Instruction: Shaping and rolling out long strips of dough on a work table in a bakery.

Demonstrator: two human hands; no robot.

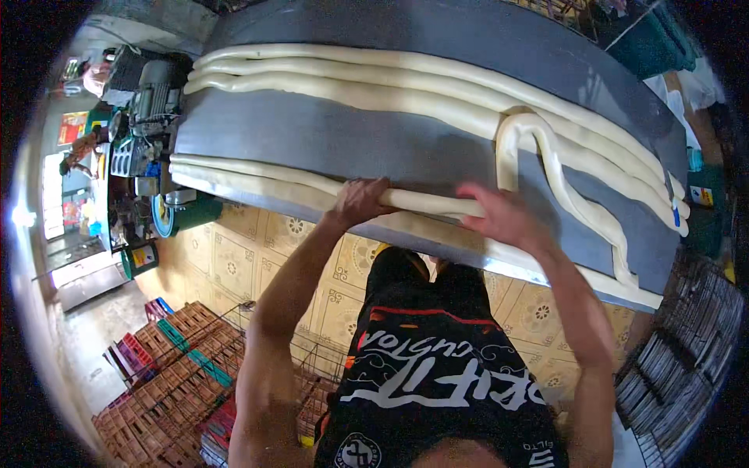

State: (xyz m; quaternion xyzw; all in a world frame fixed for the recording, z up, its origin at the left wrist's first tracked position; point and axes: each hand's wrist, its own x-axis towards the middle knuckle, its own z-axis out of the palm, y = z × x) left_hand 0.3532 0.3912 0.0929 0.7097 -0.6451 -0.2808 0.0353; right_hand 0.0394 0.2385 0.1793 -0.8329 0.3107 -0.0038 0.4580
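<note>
My left hand (361, 201) is closed on a long pale dough rope (421, 200) lying along the near edge of the grey work table (328, 132). Just right of it my right hand (499, 222), smeared by motion, has its fingers apart around the same rope's right part. A looped length of dough (575, 199) bends up and over, then runs down to the table's right front corner. Several more dough ropes (343, 66) lie side by side along the far half of the table.
A motor machine (152, 97) stands off the table's left end, with a green bin (187, 222) below. Wooden crates (179, 366) sit at lower left on tiled floor (234, 257). Stacked metal trays (686, 351) stand at lower right; dark green containers (655, 43) at upper right.
</note>
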